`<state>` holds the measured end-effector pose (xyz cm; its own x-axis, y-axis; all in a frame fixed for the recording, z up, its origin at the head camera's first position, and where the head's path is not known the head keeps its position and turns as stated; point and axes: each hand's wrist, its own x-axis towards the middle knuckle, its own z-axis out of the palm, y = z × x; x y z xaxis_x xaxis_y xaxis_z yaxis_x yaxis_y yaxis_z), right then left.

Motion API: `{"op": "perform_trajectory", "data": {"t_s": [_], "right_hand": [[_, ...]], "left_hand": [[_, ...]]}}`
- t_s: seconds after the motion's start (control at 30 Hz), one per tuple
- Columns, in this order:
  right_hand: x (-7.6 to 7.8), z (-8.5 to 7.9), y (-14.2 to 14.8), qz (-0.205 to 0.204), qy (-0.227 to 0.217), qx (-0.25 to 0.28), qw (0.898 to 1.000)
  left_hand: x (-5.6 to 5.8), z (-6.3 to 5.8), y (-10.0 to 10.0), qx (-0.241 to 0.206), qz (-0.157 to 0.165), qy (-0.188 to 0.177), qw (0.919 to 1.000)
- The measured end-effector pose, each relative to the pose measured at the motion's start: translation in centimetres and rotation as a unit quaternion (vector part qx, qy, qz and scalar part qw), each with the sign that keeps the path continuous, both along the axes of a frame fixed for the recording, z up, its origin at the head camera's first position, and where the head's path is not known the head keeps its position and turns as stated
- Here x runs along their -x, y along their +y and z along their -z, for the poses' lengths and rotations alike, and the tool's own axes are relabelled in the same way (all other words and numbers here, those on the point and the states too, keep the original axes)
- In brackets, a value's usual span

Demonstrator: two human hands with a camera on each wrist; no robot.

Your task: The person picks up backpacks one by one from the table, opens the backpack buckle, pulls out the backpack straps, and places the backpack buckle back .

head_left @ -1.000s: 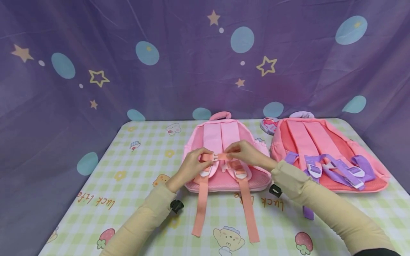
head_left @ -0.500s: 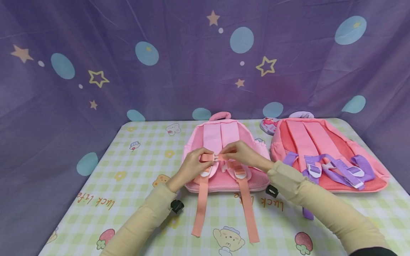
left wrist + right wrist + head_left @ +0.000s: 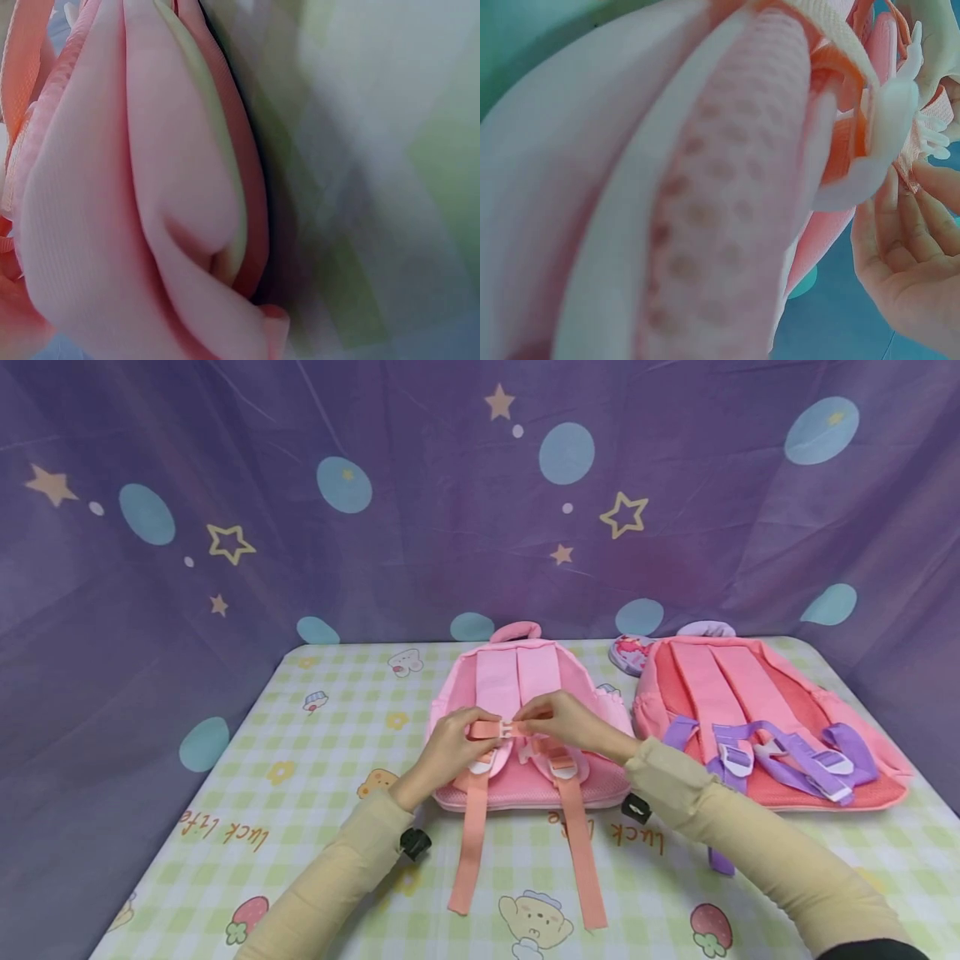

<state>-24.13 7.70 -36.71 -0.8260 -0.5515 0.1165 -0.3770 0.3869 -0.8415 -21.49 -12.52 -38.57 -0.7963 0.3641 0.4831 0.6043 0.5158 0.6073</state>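
A light pink backpack [image 3: 497,677] lies with its back panel and shoulder straps facing up. Across its middle runs an orange chest strap with a small white side-release buckle [image 3: 506,729]. My left hand [image 3: 448,747] pinches the strap's left part [image 3: 486,729] beside the buckle. From the other side, my right hand [image 3: 562,718] pinches the right part, close to the buckle. Both halves sit end to end; whether they are locked I cannot tell. White prongs [image 3: 934,137] show near the right hand [image 3: 907,255] in the right wrist view. Blurred pink fabric [image 3: 82,202] fills much of the left wrist view.
To the right lies a coral backpack [image 3: 750,693] with purple straps [image 3: 795,760] and a round pendant [image 3: 630,653]. Two loose orange webbing ends [image 3: 470,852] hang toward the front over the checked tablecloth [image 3: 322,752]. A purple curtain [image 3: 420,560] stands behind the table.
My right hand has shifted slightly left with its strap part, bringing the buckle halves closer together. The left hand has hardly moved, and both backpacks stay in place.
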Motion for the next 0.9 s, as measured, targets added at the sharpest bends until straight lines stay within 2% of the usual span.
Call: {"op": "perform_trajectory", "data": {"t_s": [0.2,0.43,0.7,0.9], "right_hand": [[-0.06,-0.08,0.51,0.002,0.015,-0.017,1.0],[0.02,0.11,0.91,0.005,0.03,-0.021,0.999],[0.02,0.22,0.6,0.005,0.024,-0.019,1.0],[-0.09,0.16,0.35,0.012,0.011,0.005,1.0]], "left_hand": [[-0.05,-0.04,-0.01,0.003,0.0,0.013,0.9999],[-0.12,-0.04,0.0,0.006,-0.001,0.012,0.9999],[-0.05,0.04,-0.04,0.009,-0.002,0.011,0.9999],[-0.03,0.0,0.06,0.017,-0.004,0.011,0.9998]]}}
